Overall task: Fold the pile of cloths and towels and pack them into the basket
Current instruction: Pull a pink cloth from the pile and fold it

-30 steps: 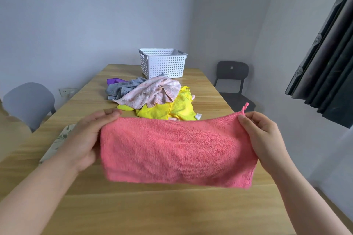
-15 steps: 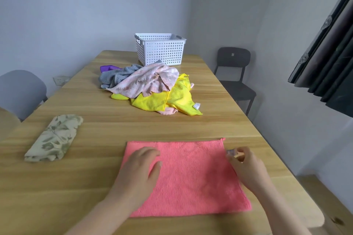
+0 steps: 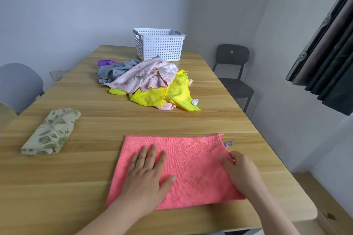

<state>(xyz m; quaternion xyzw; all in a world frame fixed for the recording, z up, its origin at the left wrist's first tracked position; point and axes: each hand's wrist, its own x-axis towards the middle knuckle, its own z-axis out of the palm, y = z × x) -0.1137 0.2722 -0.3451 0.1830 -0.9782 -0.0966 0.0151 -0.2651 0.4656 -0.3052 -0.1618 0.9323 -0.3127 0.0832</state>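
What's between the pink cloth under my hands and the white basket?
The head view shows the unfolded pile there: yellow cloth nearest, pale pink towel on top, bare table before it.

L grip [image 3: 147, 175] flat, R grip [image 3: 241, 171] curled

Pale grey walls [image 3: 76, 5], wooden table [image 3: 114, 124], black chair [image 3: 232, 66], dark curtains [image 3: 328, 59]

A coral-pink microfibre cloth [image 3: 191, 166] lies flat on the pale wooden table [image 3: 76, 177]. The left hand [image 3: 147, 173] presses it with straight fingers. The right hand [image 3: 240, 170] sits at its right edge, thumb on top. Beyond are a folded leaf-print cloth [image 3: 51, 131], a jumbled pile of cloths [image 3: 149, 82] and a white perforated plastic basket [image 3: 160, 46].
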